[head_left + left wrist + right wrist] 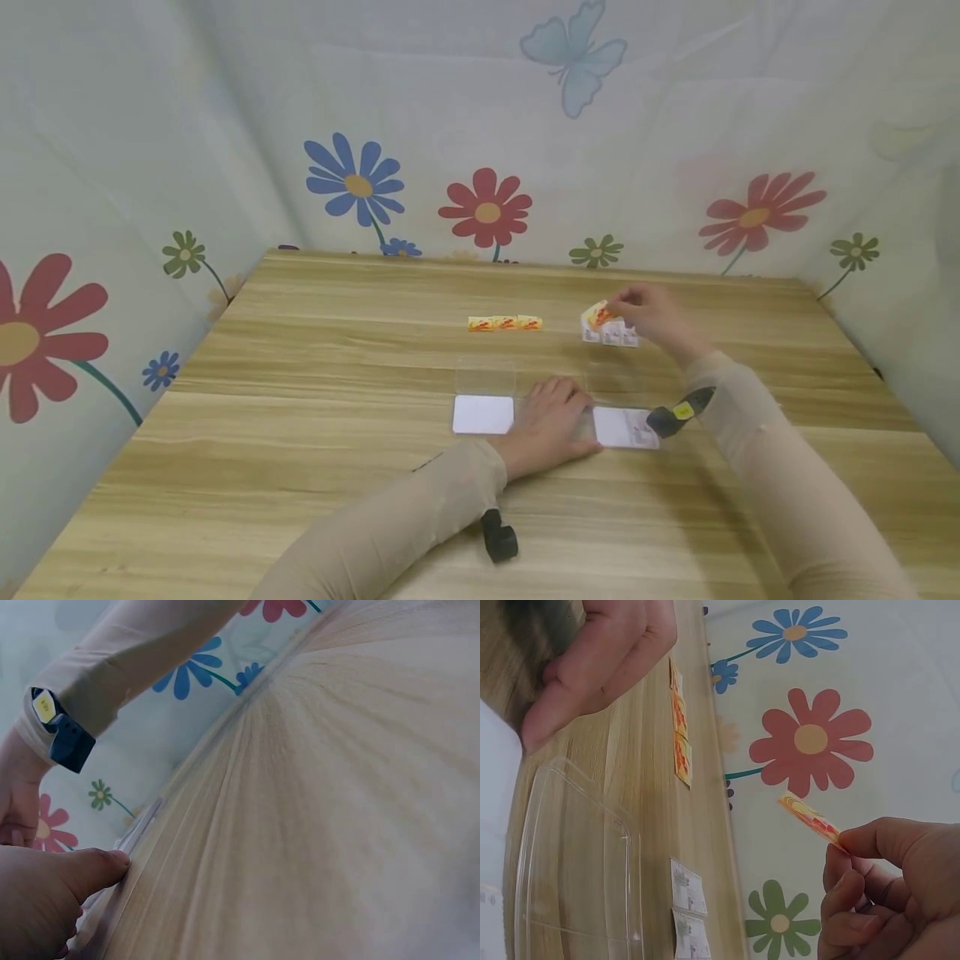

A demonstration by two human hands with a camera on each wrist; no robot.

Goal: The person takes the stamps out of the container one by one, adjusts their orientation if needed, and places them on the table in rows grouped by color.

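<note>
My right hand [656,321] pinches a small flat yellow-and-orange printed packet [810,819] between thumb and finger. In the head view it is held over a short row of white packets with grey print [611,335]. My left hand [546,421] lies on the table with fingers extended, between two shallow boxes with clear lids folded back. Its thumb touches the edge of the right box [611,427], whose right part holds a white printed packet [642,429]. On the other side, the left box [483,415] shows a plain white inside.
Toward the back of the wooden table [300,467], a row of yellow-orange packets [505,323] lies left of the white ones. The right box's clear lid [634,885] lies behind it. A flowered curtain [420,83] surrounds the table's back and sides.
</note>
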